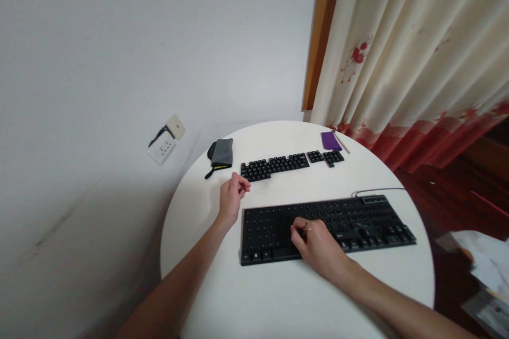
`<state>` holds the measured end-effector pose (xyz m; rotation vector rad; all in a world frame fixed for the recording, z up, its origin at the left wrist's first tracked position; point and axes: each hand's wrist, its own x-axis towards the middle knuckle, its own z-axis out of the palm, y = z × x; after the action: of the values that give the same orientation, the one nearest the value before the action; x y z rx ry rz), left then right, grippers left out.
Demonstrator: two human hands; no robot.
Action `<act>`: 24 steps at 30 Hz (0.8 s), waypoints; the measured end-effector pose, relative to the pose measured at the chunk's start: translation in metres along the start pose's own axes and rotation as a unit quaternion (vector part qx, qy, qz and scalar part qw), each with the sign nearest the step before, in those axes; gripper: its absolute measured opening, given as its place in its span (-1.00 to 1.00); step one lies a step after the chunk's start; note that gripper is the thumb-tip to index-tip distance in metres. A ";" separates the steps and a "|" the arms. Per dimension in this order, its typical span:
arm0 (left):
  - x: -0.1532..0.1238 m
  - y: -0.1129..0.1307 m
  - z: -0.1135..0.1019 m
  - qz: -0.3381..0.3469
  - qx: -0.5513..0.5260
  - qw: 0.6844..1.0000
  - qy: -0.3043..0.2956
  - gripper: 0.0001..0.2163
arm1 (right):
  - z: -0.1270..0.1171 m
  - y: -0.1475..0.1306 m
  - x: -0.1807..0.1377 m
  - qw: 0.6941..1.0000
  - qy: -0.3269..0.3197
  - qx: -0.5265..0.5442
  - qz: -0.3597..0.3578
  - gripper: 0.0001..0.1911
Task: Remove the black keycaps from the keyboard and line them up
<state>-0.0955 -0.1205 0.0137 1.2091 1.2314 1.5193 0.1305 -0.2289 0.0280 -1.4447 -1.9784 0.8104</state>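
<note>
A black keyboard (270, 225) lies across the white round table, with many of its keycaps off on the left and middle. Over its middle, my right hand (318, 243) is closed in a pinch. What its fingers hold, if anything, is too small and hidden to make out. Behind the keyboard, loose black keycaps (289, 163) are laid out in rows. My left hand (233, 196) is beside the left end of those rows, its fingers curled together; I cannot see whether something small is between them.
A grey cloth pouch (222, 153) lies at the table's back left. Near the back right are a purple cloth (331, 141) and a thin pale stick (342, 143). The keyboard cable (377, 189) runs off the right edge. Wall and curtain (382, 63) stand close behind.
</note>
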 end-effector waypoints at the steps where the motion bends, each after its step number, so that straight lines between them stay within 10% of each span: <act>1: 0.000 0.000 0.000 0.000 0.000 1.000 -0.001 -0.50 | 0.002 -0.002 -0.001 1.000 -0.006 -0.020 -0.004 -0.73; 7: -0.002 0.002 0.000 -0.005 -0.004 1.000 -0.004 -0.50 | 0.004 -0.001 -0.003 0.998 -0.009 -0.063 0.011 -0.77; 24: -0.004 0.004 0.002 0.007 0.034 0.998 -0.050 -0.52 | 0.005 0.020 0.003 0.944 0.039 0.309 0.110 -0.64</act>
<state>-0.0926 -0.1250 0.0169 1.3248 1.2191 1.4205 0.1387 -0.2222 0.0105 -1.2898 -1.3323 1.3067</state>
